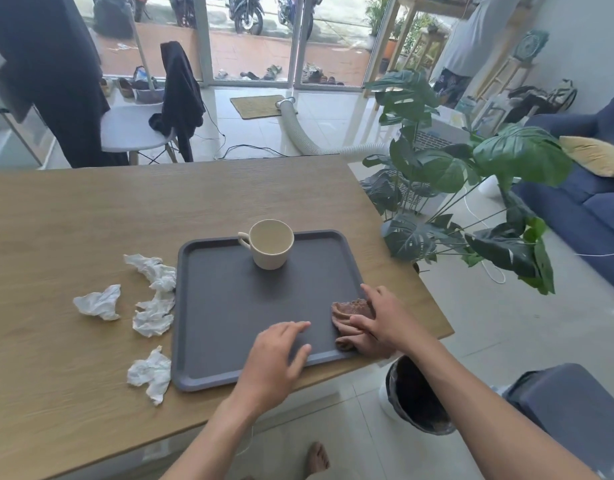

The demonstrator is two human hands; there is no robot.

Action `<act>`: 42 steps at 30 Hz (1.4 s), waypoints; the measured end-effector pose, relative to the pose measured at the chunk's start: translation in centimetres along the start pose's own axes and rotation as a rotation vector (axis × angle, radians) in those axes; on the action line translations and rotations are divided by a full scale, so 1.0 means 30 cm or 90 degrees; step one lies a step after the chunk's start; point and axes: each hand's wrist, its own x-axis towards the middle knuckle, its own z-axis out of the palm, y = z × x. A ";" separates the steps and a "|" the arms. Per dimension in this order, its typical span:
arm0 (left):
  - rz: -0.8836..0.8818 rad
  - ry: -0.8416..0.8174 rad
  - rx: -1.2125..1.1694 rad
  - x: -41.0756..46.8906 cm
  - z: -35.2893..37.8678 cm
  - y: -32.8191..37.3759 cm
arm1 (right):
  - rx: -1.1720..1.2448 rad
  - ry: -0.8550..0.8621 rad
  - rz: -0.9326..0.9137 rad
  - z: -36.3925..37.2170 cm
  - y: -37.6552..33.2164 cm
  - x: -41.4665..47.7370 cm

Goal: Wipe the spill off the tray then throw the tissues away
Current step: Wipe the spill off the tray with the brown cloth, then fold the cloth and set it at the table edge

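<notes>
Right hand (385, 317) is pressing flat on a brown, soaked wad of tissue (350, 311) at the near right corner of the dark grey plastic tray (229, 306), fingers spread over it rather than clenched, while the left hand (277, 355) lies open on the tray's near rim, holding nothing and steadying it. To finish well, I'd gather the wet wad inward before lifting so nothing drips past the rim, keeping clear of the cream ceramic mug (270, 244) at the far edge. Four crumpled white tissues (153, 306) wait on the wooden table (73, 220) left of the tray, and the white bin with a dark liner (416, 400) stands on the floor just below the right forearm.
</notes>
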 end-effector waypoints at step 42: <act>-0.147 -0.031 -0.185 0.480 0.176 0.516 | 0.434 0.008 -0.214 -0.425 0.332 0.071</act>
